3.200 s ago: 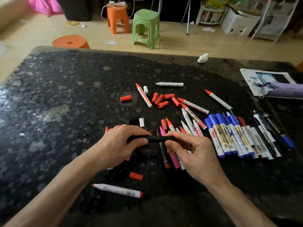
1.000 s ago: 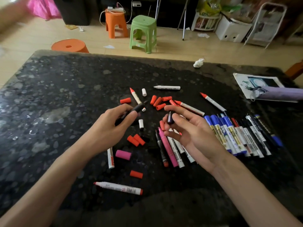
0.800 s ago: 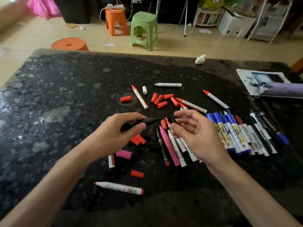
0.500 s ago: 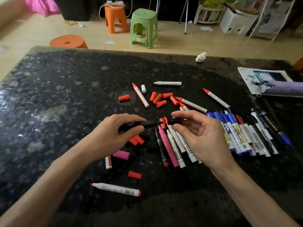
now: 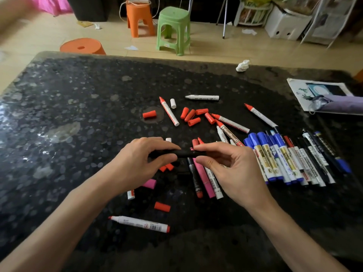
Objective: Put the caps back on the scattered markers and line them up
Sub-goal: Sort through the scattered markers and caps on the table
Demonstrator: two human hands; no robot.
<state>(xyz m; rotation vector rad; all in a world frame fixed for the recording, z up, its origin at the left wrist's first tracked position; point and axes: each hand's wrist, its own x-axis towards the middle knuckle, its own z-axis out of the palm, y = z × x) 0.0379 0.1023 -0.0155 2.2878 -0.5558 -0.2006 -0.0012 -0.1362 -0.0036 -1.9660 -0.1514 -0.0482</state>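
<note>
The left hand (image 5: 137, 163) and right hand (image 5: 233, 169) are hiding both ends of the black marker (image 5: 184, 153). Just below it, the left hand is covering most of a white marker (image 5: 131, 194) and part of a pink cap (image 5: 150, 183). Far right of it, the picture's edge is cutting off a purple thing (image 5: 343, 103).

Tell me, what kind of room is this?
Probably a lived-in room at home rather than a workshop: a green stool and an orange stool stand on a pale floor, the work is done on a speckled dark table, and a white box sits among clutter along the far wall.
</note>
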